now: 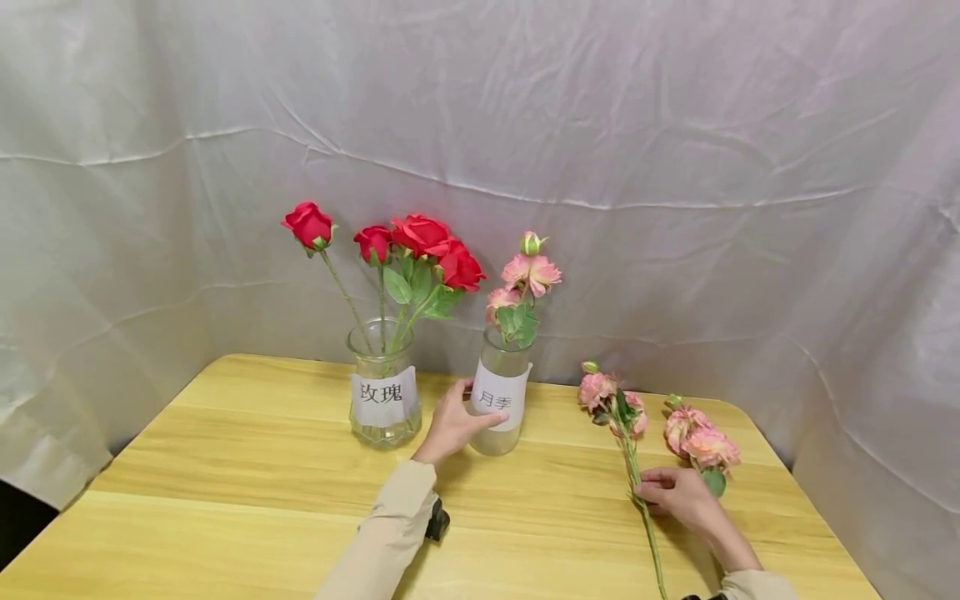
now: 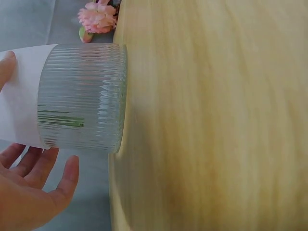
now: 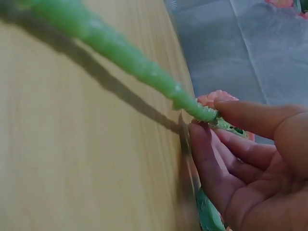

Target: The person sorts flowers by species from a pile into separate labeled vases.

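My left hand [image 1: 455, 423] holds a ribbed glass vase [image 1: 497, 440] from its left side, thumb across the front of the white paper label [image 2: 21, 96] and fingers around the back. A pink flower spray [image 1: 531, 273] with a green bud stands in this vase, and its green stem end shows through the glass in the left wrist view. Over on the right, my right hand [image 1: 682, 498] pinches the green stem [image 3: 139, 70] of another pink flower spray [image 1: 597, 390] between thumb and fingertips. In the right wrist view the stem casts a shadow on the table.
A wider glass vase [image 1: 384, 433] with a white label holds several red roses [image 1: 422, 235], left of my left hand. One more pink flower spray [image 1: 711, 446] lies beyond my right hand. The wooden table [image 1: 247, 467] ends at a grey curtain [image 1: 637, 125].
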Tool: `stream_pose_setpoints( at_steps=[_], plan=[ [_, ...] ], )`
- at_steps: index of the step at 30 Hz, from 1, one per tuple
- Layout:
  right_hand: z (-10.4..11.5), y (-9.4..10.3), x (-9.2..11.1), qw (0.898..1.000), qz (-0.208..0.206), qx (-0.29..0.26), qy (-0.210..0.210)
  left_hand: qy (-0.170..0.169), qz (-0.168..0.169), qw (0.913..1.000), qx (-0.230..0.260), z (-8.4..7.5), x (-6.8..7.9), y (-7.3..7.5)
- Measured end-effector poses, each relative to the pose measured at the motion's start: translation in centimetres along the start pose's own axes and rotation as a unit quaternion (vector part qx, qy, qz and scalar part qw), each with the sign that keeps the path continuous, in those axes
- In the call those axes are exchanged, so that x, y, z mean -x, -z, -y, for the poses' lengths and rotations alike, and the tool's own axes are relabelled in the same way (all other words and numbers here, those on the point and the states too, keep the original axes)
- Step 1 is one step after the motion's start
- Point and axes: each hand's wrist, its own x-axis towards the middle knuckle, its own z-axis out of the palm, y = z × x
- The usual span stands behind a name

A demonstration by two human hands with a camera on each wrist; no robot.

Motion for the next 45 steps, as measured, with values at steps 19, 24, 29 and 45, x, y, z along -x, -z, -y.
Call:
stream_pose_setpoints(
  at_steps=[19,24,29,45],
  plan=[
    [-0.6,0.9,0.0,0.991,0.092,-0.099,-0.014,0.003,-0.004,1.0000,-0.005,0.2,0.0,0.0],
    [-0.4,0.8,0.0,0.987,0.112,-0.114,-0.008,0.000,-0.002,1.0000,-0.003,0.3,-0.1,0.0],
    [0.0,0.6,0.3,0.981,0.137,-0.136,0.004,0.001,-0.002,1.0000,-0.003,0.2,-0.1,0.0],
    [3.4,-1.3,1.1,0.959,0.041,-0.270,0.074,0.007,0.001,1.0000,-0.006,0.1,0.0,0.0]
  ],
)
